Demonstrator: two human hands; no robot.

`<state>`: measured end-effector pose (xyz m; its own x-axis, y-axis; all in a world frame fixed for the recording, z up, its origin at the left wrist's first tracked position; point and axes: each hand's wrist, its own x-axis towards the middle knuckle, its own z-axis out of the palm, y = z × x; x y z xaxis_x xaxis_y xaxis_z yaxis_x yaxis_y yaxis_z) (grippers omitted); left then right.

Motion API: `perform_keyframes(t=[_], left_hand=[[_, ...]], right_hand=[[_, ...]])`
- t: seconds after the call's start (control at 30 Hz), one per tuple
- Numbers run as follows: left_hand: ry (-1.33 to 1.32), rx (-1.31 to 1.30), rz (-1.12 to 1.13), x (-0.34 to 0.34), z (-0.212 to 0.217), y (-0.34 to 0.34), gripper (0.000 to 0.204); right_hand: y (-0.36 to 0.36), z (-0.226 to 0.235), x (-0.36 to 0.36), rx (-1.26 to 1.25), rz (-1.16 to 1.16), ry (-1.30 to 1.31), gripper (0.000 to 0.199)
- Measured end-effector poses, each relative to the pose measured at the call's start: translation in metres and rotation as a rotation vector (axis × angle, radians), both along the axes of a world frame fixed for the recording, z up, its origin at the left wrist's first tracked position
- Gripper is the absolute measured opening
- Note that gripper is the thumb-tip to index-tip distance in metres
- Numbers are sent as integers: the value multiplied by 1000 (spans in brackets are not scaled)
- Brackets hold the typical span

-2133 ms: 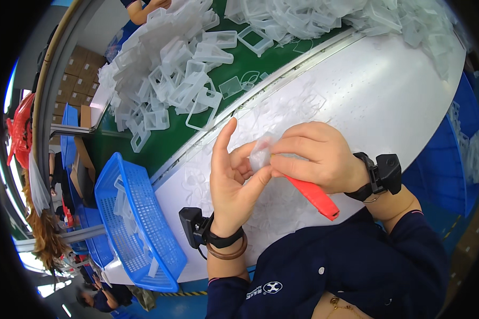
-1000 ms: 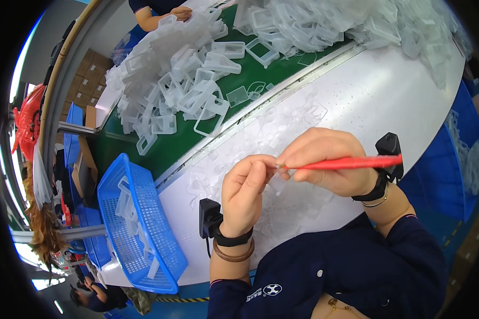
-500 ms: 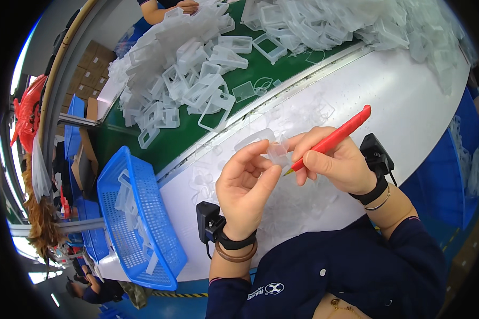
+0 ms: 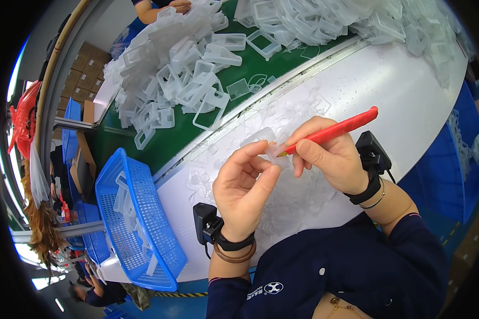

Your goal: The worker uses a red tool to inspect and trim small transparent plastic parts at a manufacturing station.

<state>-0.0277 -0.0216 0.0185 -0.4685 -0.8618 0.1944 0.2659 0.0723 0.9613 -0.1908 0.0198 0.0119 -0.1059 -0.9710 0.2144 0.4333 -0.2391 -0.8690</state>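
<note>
My left hand (image 4: 245, 183) pinches a small clear plastic frame (image 4: 272, 152) between thumb and fingers. In my right hand (image 4: 324, 154) is a red-handled trimming knife (image 4: 341, 129), gripped like a pen. Its tip meets the clear piece close to my left fingertips. Part of the piece is hidden behind the fingers. Beneath both hands, thin clear plastic scraps (image 4: 298, 204) are scattered over the white worktop (image 4: 388, 87).
Left of my hands stands a blue perforated basket (image 4: 162, 226) with several clear pieces inside. Heaps of clear plastic frames (image 4: 194, 74) cover much of the green belt (image 4: 159, 143) beyond the metal rail. Blue bins (image 4: 436, 170) stand at right. Another person's hand (image 4: 180, 6) shows at the far edge.
The knife has moved left and tilted flatter, its tip now on the clear piece by my left fingers. My right hand has shifted slightly left with it; the left still holds the piece.
</note>
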Motion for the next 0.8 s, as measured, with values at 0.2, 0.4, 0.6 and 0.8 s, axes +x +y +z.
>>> perform_keyframes(t=[0.2,0.4,0.6,0.8], left_hand=[[7,-1,-1,0,0,0,38],[-35,-38,-5,-7,0,2,41],[-251,-175,63,-2,3,2,45],[203,264,-6,5,11,-4,36]], right_hand=[[1,-2,-1,25,9,1,13],[0,-3,1,3,-72,93,12],[-16,-4,-23,-619,-822,1120,25],[-16,0,-54,-315,-602,1127,5]])
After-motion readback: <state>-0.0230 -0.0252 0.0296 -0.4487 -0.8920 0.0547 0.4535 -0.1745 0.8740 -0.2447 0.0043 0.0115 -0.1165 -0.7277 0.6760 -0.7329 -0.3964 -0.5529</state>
